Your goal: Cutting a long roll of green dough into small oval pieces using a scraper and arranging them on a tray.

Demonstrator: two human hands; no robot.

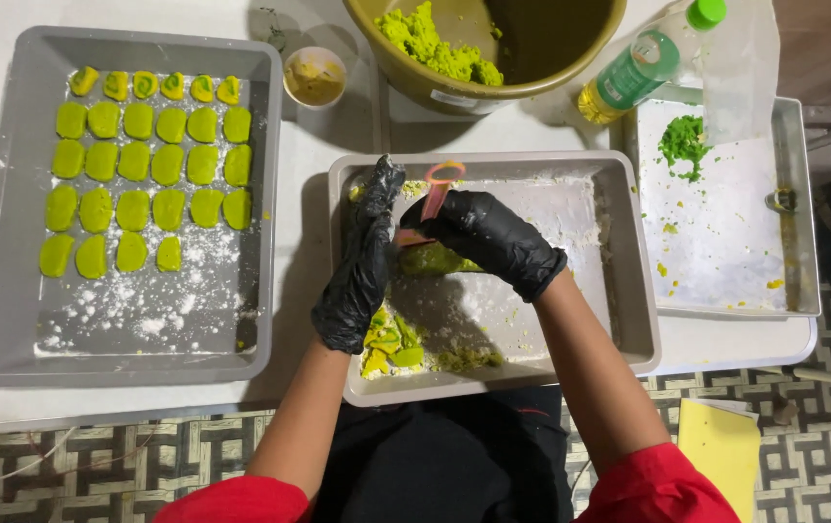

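Both hands gloved in black, working over the middle tray (628, 291) on the counter (338, 145). Right hand (488, 237) closed around a pink cutter (438, 189), its ring-shaped end poking up and tilted toward the far-left corner of that tray. Left hand (362, 261) stretched long and upright beside it, fingers together, palm side turned toward the right hand; whether anything is pinched in it cannot be told. Hands close together, nearly touching at the cutter.

Green dough lump (435, 260) directly under the right hand, partly hidden by it, lying on the floured tray floor between the two wrists. Right hand plainly the nearer; left hand just beside the lump's left edge. Long axis of the lump roughly left to right. More green and yellow scraps (391, 344) nearer the body, below the left hand.

Well apart to the left: a grey tray (8, 194) carrying rows of green dough pieces (149, 165) on a dusting of flour. Beyond the hands, a large bowl (415, 82) with more green dough, a small cup (313, 77) and an oil bottle (643, 60). To the right, a third tray (793, 194) with a small green clump.
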